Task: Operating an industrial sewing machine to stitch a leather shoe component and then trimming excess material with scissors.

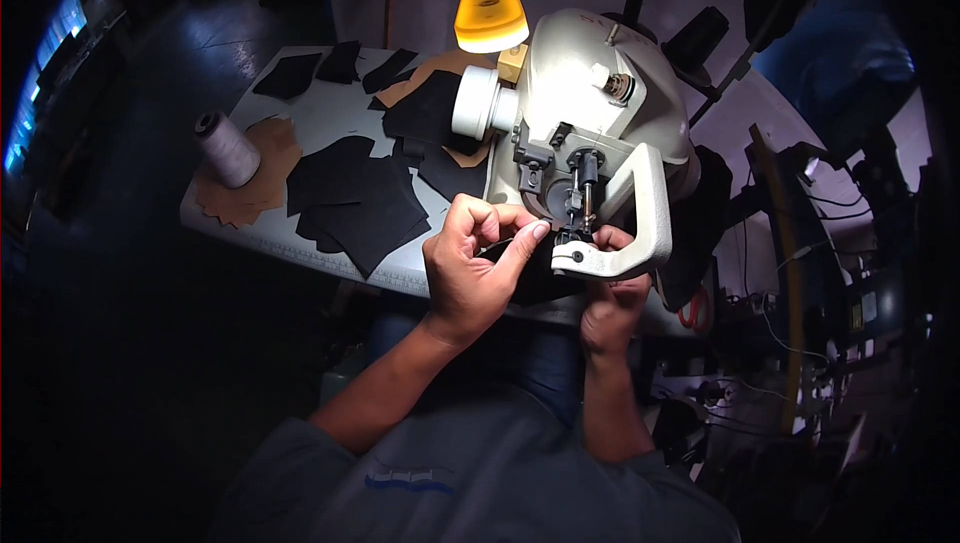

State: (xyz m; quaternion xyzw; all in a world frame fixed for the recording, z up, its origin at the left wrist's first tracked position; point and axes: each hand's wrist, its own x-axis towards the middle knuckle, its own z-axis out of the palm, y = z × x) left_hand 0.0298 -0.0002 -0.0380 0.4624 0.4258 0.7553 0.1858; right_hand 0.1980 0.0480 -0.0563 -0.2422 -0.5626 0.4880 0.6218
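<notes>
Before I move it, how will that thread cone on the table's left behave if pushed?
The thread cone would probably tip if pushed high, since it stands taller than wide. Once down, its round body may roll. The brown pieces beneath look loose, so might slide along.

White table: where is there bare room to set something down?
The table is bare between the far black pieces, the brown pieces under the cone and the near black stack. A smaller patch lies between that stack's tip and the left hand. Overlapping pieces crowd the sewing machine's left; the left and right hand crowd its front.
</notes>
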